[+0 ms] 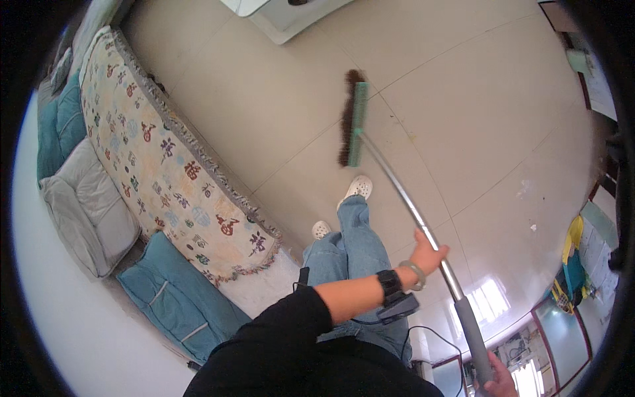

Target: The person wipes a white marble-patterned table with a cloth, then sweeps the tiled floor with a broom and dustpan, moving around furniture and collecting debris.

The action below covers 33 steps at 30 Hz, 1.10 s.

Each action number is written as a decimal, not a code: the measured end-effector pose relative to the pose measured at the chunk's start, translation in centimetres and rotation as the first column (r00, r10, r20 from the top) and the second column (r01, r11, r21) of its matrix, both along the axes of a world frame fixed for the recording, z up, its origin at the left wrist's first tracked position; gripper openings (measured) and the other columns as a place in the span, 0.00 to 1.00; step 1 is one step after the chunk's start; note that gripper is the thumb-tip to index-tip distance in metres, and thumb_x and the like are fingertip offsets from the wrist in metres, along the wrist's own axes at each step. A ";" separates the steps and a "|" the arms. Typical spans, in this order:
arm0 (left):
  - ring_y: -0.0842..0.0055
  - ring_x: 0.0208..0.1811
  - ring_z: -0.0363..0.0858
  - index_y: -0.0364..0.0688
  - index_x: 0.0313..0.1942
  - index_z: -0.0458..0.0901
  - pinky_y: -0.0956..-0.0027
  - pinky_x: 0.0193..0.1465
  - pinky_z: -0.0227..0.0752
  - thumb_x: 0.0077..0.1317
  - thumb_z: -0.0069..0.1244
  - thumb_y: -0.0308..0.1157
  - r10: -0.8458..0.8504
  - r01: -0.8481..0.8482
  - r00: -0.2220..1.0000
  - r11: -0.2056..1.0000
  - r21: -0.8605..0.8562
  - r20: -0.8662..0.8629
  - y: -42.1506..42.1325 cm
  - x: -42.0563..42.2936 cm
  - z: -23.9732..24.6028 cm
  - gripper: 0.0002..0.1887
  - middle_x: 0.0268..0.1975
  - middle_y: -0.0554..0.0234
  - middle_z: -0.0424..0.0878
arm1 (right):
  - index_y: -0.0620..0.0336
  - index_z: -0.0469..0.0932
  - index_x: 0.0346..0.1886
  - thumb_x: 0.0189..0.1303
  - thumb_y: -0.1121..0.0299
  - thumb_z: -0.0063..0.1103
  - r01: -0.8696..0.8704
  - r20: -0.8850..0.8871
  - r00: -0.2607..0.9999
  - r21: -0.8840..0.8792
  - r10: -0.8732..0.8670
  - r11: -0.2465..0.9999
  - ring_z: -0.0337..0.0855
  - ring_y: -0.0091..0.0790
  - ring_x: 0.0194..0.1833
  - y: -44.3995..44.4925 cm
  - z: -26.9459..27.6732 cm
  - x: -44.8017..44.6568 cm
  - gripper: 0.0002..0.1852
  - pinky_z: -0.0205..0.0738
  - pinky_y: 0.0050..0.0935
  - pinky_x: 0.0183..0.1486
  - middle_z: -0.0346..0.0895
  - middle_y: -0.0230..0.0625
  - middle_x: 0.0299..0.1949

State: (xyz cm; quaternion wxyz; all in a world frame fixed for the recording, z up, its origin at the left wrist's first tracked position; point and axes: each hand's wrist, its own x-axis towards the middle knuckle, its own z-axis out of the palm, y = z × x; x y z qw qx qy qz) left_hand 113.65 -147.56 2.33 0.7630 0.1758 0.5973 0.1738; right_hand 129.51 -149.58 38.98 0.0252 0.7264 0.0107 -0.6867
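Observation:
A push broom with a green head and dark brown bristles (353, 119) rests on or just above the tiled floor (297, 94), ahead of my feet; its head looks slightly blurred. My left hand (429, 254) is wrapped around the shiny metal broom handle (397, 183), about midway along it. Near the handle's end, my right hand (498, 379) grips the grey sleeve (471, 327), partly cut off by the picture's lower edge. Small specks of debris (392, 116) lie on the floor to the right of the broom head.
Along the left stands a sofa with a patterned, fringed cover (173, 168) and teal and grey cushions (94, 203). A white furniture piece (283, 20) stands at the top. Small white bits (533, 228) lie on the floor at right. A cable (441, 335) hangs by my legs.

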 end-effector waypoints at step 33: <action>0.63 0.27 0.80 0.39 0.53 0.60 0.59 0.20 0.74 0.55 0.53 0.32 -0.255 0.254 0.966 0.967 0.023 0.046 9.6 -14.0 11.3 0.27 0.35 0.50 0.77 | 0.61 0.64 0.56 0.61 0.65 0.50 0.917 -0.345 -0.059 -0.389 -0.937 0.086 0.75 0.25 0.32 7.0 -0.9 -27.2 0.21 0.77 0.34 0.37 0.73 0.38 0.39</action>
